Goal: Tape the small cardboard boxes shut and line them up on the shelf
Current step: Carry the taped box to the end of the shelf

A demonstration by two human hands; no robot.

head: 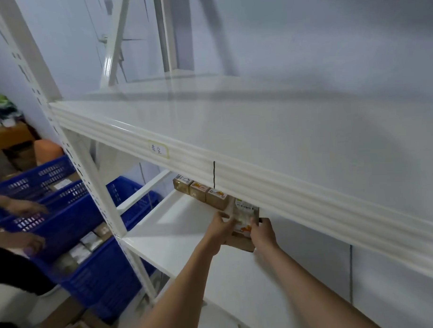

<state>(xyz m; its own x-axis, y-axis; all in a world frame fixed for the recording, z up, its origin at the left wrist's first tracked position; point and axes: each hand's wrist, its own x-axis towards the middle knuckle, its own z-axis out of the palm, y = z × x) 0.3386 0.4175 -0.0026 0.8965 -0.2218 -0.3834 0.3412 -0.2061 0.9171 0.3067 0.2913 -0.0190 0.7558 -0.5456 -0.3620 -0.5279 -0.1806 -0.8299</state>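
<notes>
Both hands are reaching onto the lower shelf board (178, 229). The left hand (220, 227) and right hand (263, 232) are clamping a small cardboard box (244, 220) between them, fingers curled on its two sides, thumbs toward its top face. The box is sitting at the right end of the row of boxes (201, 192), partly under the lip of the upper shelf (235, 178), so its far edge is hidden.

Step in hand, by my reading: seating this box in line. To do it well: be sliding it left until it is touching its neighbour, squaring the front face with the row, keeping it flat on the board, then letting go with both hands together so it is not twisting.

Count: three boxes standing in the row, plus the one held, four in view on the board; more may be standing behind the lip. Two blue crates (72, 213) at left are holding further boxes, too blurred to count. Another person's two hands (28, 208) are working at the crates.
</notes>
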